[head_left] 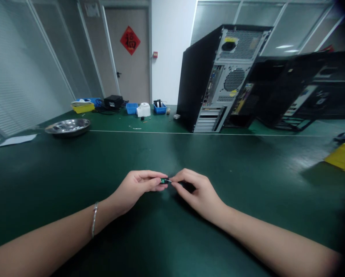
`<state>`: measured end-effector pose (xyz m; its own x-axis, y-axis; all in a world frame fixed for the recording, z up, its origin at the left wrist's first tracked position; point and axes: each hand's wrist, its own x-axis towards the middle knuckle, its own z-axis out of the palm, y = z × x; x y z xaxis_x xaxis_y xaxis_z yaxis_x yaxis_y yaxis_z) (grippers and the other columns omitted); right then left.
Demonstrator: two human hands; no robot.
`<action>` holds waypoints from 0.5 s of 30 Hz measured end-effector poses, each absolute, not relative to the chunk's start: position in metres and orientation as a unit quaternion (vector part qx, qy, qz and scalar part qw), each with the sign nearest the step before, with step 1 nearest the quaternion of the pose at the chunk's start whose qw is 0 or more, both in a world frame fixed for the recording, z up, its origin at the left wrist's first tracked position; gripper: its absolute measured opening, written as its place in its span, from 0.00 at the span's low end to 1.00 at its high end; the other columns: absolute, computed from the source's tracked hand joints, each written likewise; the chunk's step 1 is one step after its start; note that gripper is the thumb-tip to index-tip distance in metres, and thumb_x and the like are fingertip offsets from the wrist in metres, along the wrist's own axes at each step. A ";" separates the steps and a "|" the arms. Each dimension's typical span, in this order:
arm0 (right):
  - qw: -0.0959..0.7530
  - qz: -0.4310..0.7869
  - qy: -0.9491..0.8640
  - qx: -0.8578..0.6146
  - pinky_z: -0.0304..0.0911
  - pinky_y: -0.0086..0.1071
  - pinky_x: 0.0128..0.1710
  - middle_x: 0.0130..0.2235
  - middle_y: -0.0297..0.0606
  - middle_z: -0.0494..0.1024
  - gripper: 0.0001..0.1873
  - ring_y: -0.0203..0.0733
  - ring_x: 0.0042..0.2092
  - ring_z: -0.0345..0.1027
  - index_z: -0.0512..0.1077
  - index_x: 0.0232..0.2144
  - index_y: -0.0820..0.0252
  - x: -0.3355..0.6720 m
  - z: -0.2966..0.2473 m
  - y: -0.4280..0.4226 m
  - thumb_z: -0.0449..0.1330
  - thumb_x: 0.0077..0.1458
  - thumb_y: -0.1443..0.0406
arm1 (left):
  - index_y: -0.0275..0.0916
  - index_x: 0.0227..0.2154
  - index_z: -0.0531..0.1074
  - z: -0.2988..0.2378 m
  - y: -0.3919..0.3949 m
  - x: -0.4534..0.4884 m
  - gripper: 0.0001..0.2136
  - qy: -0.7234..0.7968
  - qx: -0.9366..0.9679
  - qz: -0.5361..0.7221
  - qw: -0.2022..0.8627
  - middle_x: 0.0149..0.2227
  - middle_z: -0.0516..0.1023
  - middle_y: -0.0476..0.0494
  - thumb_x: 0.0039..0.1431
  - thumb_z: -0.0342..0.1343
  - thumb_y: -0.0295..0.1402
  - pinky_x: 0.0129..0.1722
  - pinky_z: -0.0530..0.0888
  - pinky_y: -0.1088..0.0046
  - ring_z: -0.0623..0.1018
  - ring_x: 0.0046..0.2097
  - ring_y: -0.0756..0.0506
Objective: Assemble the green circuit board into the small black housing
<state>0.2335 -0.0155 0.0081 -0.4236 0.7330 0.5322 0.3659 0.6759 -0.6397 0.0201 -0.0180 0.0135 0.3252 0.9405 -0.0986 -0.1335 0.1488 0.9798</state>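
Observation:
Between the thumb and fingers of my left hand [142, 184] is a small green circuit board [163, 181] with dark parts on it. My right hand [194, 188] comes from the other side, its thumb and forefinger pinched on a thin, light metallic piece [168, 180] that reaches to the board's right end. Whether that piece is fixed to the board or only touches it I cannot tell. Both hands are low over the green tabletop [161, 238], near its middle.
Farther back stands a black computer tower [201, 80], with more computer cases [299, 88] to its right. A metal bowl [68, 127], small blue bins [132, 108], a white plastic part [143, 110] and a black box [113, 101] lie at the back left. A yellow bin [342, 157] is at right.

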 end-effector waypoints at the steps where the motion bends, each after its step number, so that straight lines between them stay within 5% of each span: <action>1: 0.416 0.218 -0.816 -0.337 0.69 0.33 0.36 0.34 0.39 0.78 0.07 0.40 0.36 0.73 0.75 0.37 0.57 0.234 0.008 -0.016 0.56 0.62 0.66 | 0.32 0.40 0.81 0.014 -0.018 0.020 0.14 0.407 0.500 0.419 0.640 0.41 0.84 0.36 0.52 0.67 0.34 0.55 0.74 0.58 0.82 0.45 0.39; 15: 0.395 0.183 -0.832 -0.345 0.69 0.31 0.38 0.36 0.38 0.78 0.08 0.39 0.37 0.73 0.75 0.36 0.56 0.234 0.010 -0.019 0.56 0.61 0.69 | 0.33 0.40 0.81 0.019 -0.020 0.023 0.14 0.443 0.525 0.406 0.603 0.37 0.85 0.38 0.51 0.67 0.33 0.51 0.77 0.60 0.84 0.41 0.40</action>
<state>0.2342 -0.0191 0.0100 -0.4500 0.7176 0.5315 0.4284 0.6957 -0.5766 0.0230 -0.0204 0.0194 0.2785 0.9545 -0.1069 -0.0246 0.1184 0.9927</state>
